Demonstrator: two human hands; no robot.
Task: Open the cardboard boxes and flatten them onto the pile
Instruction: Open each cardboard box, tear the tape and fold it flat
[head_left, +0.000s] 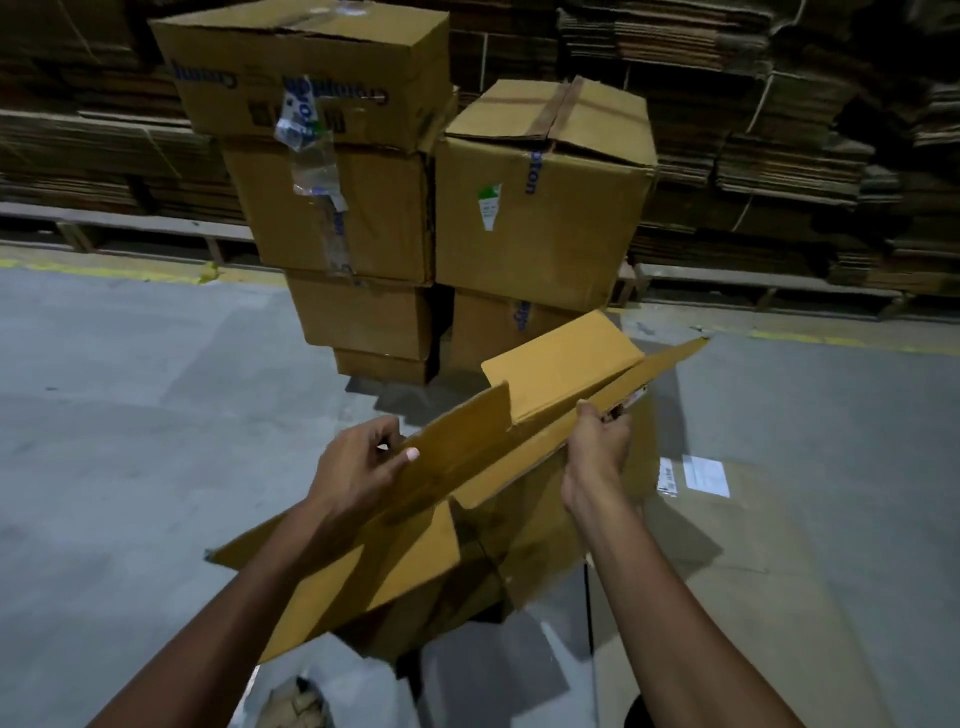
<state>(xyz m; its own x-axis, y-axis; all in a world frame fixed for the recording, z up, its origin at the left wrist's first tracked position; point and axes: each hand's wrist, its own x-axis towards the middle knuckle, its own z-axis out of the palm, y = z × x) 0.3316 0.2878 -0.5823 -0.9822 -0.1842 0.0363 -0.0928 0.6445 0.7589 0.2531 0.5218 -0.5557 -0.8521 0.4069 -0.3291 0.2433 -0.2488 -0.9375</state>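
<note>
Both hands grip a half-flattened cardboard box.

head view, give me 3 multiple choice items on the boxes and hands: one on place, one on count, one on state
1. Where does the white shipping label lie?
A. on cardboard on the floor, right of the hands
B. on the top stacked box
C. in the left hand

2. How many hands grip the opened box?
A. none
B. one
C. two

3. The tallest stack's top box is:
A. flattened
C. burning
B. still assembled, torn tape hanging

Answers: 1 A, it sits on flat cardboard right of the hands. 2 C, left hand and right hand both hold edges. 3 B, it keeps its box shape.
</note>
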